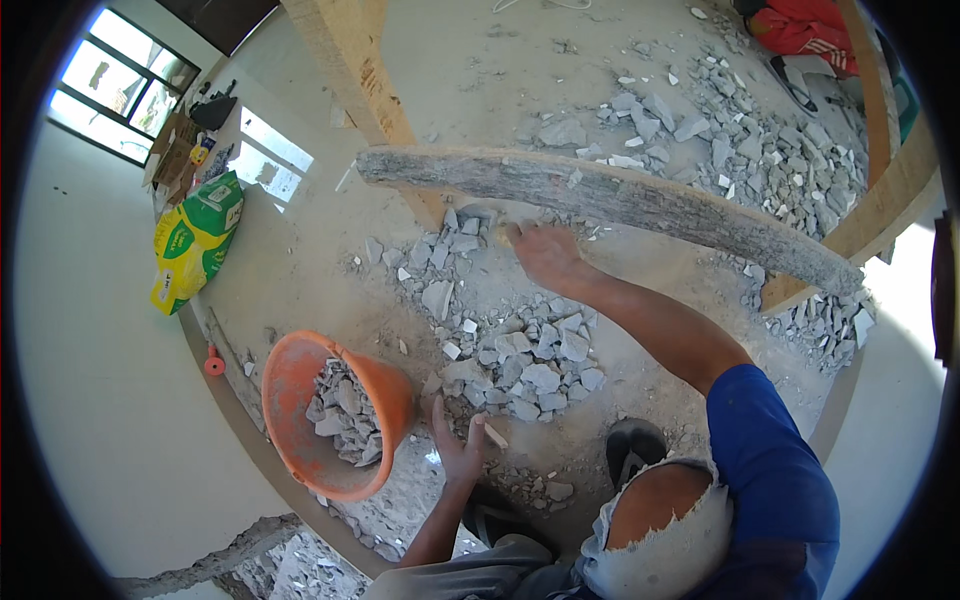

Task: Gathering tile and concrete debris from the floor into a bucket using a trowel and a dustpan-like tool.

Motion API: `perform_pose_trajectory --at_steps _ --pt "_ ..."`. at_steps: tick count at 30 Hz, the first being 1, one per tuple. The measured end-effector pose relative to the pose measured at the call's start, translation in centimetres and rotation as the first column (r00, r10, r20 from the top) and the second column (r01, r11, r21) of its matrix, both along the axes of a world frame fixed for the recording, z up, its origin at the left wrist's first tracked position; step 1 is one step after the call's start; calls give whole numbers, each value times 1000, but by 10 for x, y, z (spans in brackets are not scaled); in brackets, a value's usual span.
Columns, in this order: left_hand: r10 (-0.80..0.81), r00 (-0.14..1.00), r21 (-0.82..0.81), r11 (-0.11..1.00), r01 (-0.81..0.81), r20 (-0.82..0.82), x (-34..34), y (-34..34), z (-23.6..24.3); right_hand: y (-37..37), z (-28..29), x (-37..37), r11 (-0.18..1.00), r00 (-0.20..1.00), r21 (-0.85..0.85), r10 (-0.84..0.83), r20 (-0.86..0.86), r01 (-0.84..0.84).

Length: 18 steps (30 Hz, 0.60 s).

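My left hand (458,456) is low beside an orange bucket (400,385), its thumb and fingers spread and holding nothing. The bucket leans toward the left, and grey rubble (345,415) lies inside it. Between my arms is a heap of broken concrete chunks (525,365). My right hand (548,258) reaches forward to the floor under a rough wooden beam, at the far end of the rubble. Its fingers are curled down by a small yellowish thing, which I cannot make out.
The rough wooden beam (600,195) crosses ahead between timber posts (355,75). More rubble (770,160) is spread at the far right, near a person in red (805,30). A green and yellow sack (200,240) leans on the left wall. My sandalled feet (633,445) flank loose debris.
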<state>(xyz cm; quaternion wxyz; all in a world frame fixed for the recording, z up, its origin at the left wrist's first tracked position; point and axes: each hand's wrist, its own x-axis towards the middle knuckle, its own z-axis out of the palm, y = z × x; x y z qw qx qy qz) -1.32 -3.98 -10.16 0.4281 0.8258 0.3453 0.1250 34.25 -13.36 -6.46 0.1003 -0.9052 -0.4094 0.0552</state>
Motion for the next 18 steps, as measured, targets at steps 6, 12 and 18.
perform_pose_trajectory --at_steps 6,12,18 --pt "-129 990 4 992 129 -55 -9 13 22 -65 24 -37 990 990 -70 118 -82 -124" --pt "-345 936 150 924 351 -65 7 10 18 31 -13 67 938 974 327 -170 151 113" --pt "-392 920 239 892 384 -19 31 19 28 41 -33 113 937 955 346 -145 260 48"
